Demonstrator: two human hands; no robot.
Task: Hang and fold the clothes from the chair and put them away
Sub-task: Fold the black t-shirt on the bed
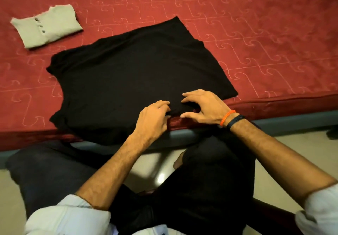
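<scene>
A black garment (139,70) lies spread flat on the red bedcover (256,33), with its near part hanging over the bed's front edge. My left hand (153,115) is at the garment's near edge, its fingers curled and pinching a fold of the black cloth. Just to the right, my right hand (203,106) arches over the same edge. Its fingers and thumb are spread apart, with the fingertips touching the cloth. A folded grey-green shirt (47,26) with a row of buttons lies on the bed at the far left.
The bed's grey-blue frame (292,119) runs along the front edge. My legs in dark trousers (201,179) are right against it, over a pale tiled floor (292,148). Bare red bedcover stretches to the right of and behind the garment.
</scene>
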